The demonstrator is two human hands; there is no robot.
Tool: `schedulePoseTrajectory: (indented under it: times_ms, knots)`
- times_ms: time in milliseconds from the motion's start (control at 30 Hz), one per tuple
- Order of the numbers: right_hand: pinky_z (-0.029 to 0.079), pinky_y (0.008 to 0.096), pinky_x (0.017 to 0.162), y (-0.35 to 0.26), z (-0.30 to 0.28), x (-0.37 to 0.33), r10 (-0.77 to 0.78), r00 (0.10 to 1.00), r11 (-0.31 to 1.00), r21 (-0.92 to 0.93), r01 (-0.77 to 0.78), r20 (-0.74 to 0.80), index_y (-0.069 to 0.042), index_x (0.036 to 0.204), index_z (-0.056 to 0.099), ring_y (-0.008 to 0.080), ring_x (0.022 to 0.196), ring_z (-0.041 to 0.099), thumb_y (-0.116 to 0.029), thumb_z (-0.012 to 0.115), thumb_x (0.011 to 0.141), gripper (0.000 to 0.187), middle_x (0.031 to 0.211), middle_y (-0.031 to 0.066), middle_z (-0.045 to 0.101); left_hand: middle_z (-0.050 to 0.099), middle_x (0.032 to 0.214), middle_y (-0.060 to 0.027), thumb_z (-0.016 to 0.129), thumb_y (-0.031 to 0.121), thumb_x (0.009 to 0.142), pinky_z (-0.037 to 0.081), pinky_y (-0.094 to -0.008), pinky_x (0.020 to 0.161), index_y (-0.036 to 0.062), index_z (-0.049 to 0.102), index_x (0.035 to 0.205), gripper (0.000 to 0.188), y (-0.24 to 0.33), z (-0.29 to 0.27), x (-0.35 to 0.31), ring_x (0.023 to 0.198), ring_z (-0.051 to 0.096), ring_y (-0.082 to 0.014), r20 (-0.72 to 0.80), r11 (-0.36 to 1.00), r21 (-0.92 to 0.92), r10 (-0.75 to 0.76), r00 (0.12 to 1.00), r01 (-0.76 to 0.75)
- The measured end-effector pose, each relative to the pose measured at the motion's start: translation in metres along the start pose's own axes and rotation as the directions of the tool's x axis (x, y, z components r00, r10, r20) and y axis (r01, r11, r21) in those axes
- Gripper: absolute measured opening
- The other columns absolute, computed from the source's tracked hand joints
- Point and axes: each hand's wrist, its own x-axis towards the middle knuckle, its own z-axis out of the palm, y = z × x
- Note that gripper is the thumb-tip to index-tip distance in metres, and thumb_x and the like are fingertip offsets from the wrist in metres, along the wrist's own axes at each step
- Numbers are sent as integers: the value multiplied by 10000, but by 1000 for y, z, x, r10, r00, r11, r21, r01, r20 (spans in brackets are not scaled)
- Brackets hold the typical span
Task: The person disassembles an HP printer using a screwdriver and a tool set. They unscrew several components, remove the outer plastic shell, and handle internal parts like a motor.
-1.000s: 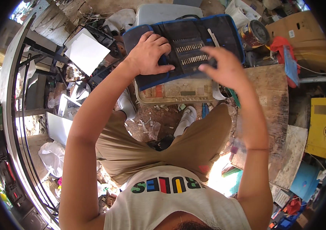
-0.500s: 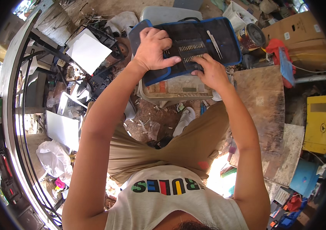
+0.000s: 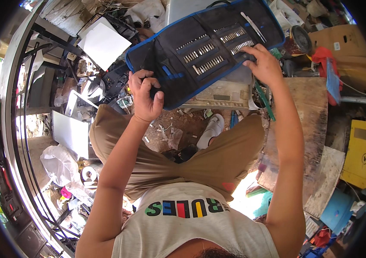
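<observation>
Upper middle of the frame: open black tool roll (image 3: 204, 51) with blue edging, rows of metal bits (image 3: 211, 51) in its slots, tweezers (image 3: 253, 26) at its upper right. Left hand (image 3: 146, 95) at the roll's lower left edge, fingers curled tight, gripping something small and dark, cannot tell what. Right hand (image 3: 265, 64) at the roll's right end, fingers pinching its edge. Below the roll, a grey flat device (image 3: 219, 96); lower, a white shoe (image 3: 212, 130) on the dirt; white board (image 3: 104, 43) at upper left
</observation>
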Motion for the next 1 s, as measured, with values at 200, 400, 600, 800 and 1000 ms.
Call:
schedulePoseTrajectory:
  times_ms: [200, 400, 600, 800, 1000]
  knots:
    - [549, 459, 857, 10, 1, 26, 26, 999, 996, -80, -28, -23, -262, 1285, 684, 320, 1029, 666, -226, 736, 895, 395, 1152, 73, 629, 592, 1166, -175, 712, 342, 877, 197, -625, 1169, 89, 591, 919, 283, 20, 11, 4, 1154, 543, -353, 100, 996, 82, 15, 995, -23]
    - [534, 417, 847, -8, -11, -4, 108, 987, 985, 144, -91, -120, -249, 1293, 689, 287, 976, 659, -199, 690, 944, 352, 1106, 105, 653, 653, 979, -107, 793, 167, 760, 397, -464, 956, 86, 609, 882, 235, 24, -16, 23, 965, 601, -308, -18, 997, 16, 74, 997, -73]
    - [461, 286, 671, -34, -59, -41, 125, 819, 767, 579, 278, -559, -17, 1170, 718, 102, 746, 561, -428, 586, 1037, 452, 903, 20, 612, 668, 932, -103, 807, 134, 771, 487, -403, 811, 61, 654, 953, 249, 29, -19, 94, 881, 624, -316, 22, 994, 44, 99, 995, -100]
    - [461, 229, 621, -24, -33, -99, 411, 902, 321, 947, -4, -135, 30, 1163, 698, 79, 662, 573, -440, 551, 1056, 505, 824, 24, 655, 705, 1024, -148, 778, 281, 853, 525, -416, 884, 32, 693, 1057, 333, 18, 7, 146, 981, 665, -355, 363, 965, 203, 85, 928, -167]
    - [532, 304, 761, -27, 27, -133, 395, 918, -138, 987, 81, -20, 42, 1425, 524, 165, 876, 671, -190, 547, 1048, 443, 1093, 160, 729, 687, 1136, -174, 777, 381, 846, 522, -446, 958, 63, 675, 1208, 492, -8, 36, 163, 1087, 654, -383, 502, 913, 372, -47, 863, -167]
